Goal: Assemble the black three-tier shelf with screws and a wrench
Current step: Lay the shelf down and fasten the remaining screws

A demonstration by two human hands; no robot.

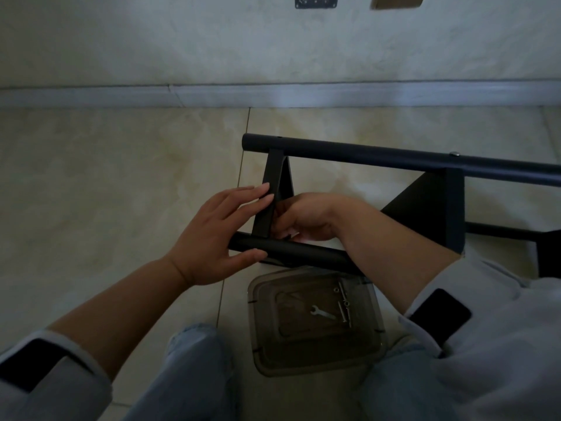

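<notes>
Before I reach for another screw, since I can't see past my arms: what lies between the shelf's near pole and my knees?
In the head view, a clear plastic container sits on the floor there, holding the wrench and screws.

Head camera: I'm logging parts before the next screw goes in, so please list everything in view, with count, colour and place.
shelf frame: one, black, on its side on the floor, centre to right
near tube: one, black, part of the frame, under both hands
installed screw: one seen, silver, in the far tube
tray: one, clear smoky plastic, on the floor between the knees
wrench: one, silver, inside the tray
loose screws: several, silver, inside the tray, right of the wrench
floor: beige tiles
baseboard: one, pale, along the wall
wall plates: two, top edge
left hand: fingers straight, touching the panel and near tube
right hand: curled at the panel joint; fingertips hidden
</notes>
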